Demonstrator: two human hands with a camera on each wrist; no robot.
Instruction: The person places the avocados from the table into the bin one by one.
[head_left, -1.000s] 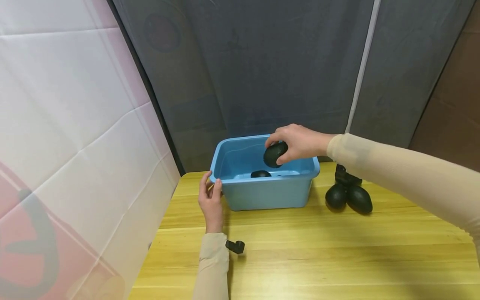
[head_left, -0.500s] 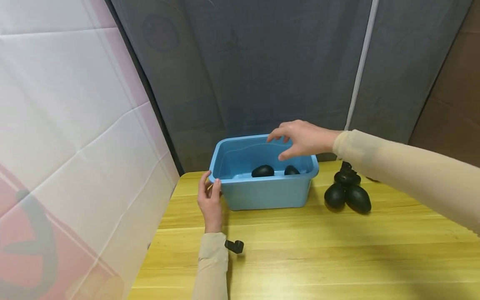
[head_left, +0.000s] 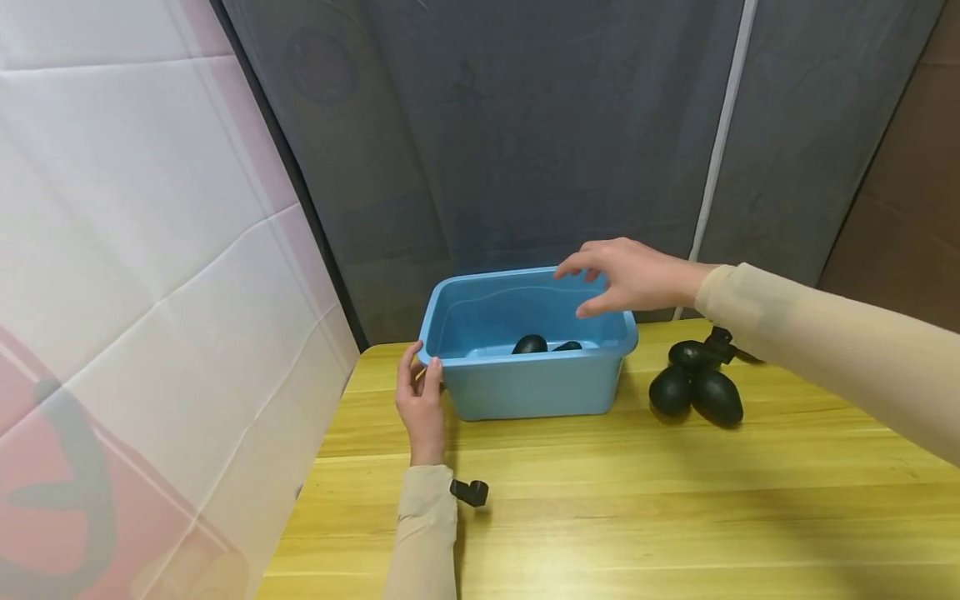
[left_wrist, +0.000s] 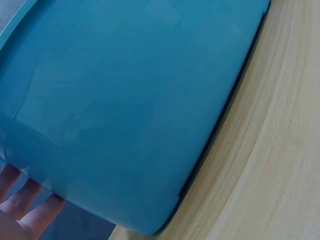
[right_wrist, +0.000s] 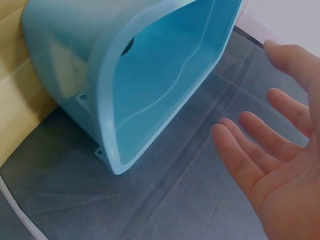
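A blue plastic tub (head_left: 525, 387) stands at the back of the yellow wooden table (head_left: 637, 500). Two dark avocados (head_left: 529, 343) lie on its bottom. My left hand (head_left: 420, 400) rests against the tub's front left corner, thumb on one side and straight fingers (left_wrist: 20, 210) on the other. My right hand (head_left: 630, 275) hovers over the tub's far right rim, fingers spread and empty; the right wrist view shows its bare palm (right_wrist: 280, 170) beside the tub (right_wrist: 165, 65). In the left wrist view the tub wall (left_wrist: 125, 100) fills most of the frame.
Three more dark avocados (head_left: 697, 387) sit in a cluster on the table right of the tub. A white and pink sheet (head_left: 150, 292) closes the left side. A grey curtain (head_left: 525, 125) hangs behind the tub. Bare tabletop lies in front.
My right hand let the avocado drop into the tub, then drew back to the right, empty. The avocados in the tub shifted a little. The left hand stayed put.
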